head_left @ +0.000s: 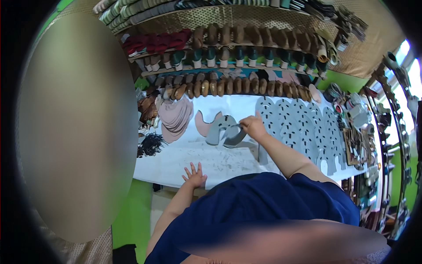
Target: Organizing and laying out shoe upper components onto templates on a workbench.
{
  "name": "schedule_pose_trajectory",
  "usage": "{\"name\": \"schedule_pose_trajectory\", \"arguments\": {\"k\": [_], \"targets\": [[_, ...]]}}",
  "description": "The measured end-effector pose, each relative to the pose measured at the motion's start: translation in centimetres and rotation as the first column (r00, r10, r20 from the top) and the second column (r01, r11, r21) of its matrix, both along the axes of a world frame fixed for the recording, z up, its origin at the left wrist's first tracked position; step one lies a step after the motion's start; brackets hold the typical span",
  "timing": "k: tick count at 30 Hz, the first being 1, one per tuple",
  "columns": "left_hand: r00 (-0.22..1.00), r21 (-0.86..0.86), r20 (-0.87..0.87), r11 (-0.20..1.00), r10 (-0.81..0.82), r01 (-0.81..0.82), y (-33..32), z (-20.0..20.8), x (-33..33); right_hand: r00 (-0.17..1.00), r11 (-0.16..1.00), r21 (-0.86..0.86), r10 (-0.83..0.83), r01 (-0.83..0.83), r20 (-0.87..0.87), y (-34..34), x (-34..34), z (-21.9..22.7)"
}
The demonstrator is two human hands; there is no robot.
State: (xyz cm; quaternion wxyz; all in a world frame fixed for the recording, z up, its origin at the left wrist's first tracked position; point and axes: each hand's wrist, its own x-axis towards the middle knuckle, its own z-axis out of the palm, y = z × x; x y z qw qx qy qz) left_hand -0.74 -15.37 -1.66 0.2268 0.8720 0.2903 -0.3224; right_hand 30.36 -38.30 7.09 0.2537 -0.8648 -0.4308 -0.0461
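Note:
My right hand (254,127) is over the middle of the white-covered table (176,163), its fingers closed on the edge of a dark grey curved shoe-upper piece (236,140). Just left of it lies a lighter grey U-shaped upper piece (214,133) with a small black mark on top; the two pieces partly overlap. Behind that is a pink U-shaped piece (202,123). At the table's front edge my left hand (194,177) rests with fingers spread and nothing in it.
Rows of grey upper pieces with black marks (301,119) cover the table's right side. A stack of pink pieces (175,115) and a dark tangled heap (151,144) lie left. Shoe lasts (237,86) line the back, below shelves of shoes (224,56). Tools (355,145) sit far right.

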Motion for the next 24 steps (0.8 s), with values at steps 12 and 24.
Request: {"name": "schedule_pose_trajectory", "arguments": {"k": [12,24], "targets": [[0.999,0.042,-0.009,0.999,-0.034,0.035,-0.7,0.4,0.3,0.987,0.966,-0.240,-0.125,0.097,-0.102,-16.4,-3.1,11.7],[0.996,0.016,-0.080,0.999,-0.049,0.050,-0.7,1.6,0.6,0.829,0.867,-0.478,-0.161,-0.140,-0.535,-17.0,-3.4,3.0]]}}
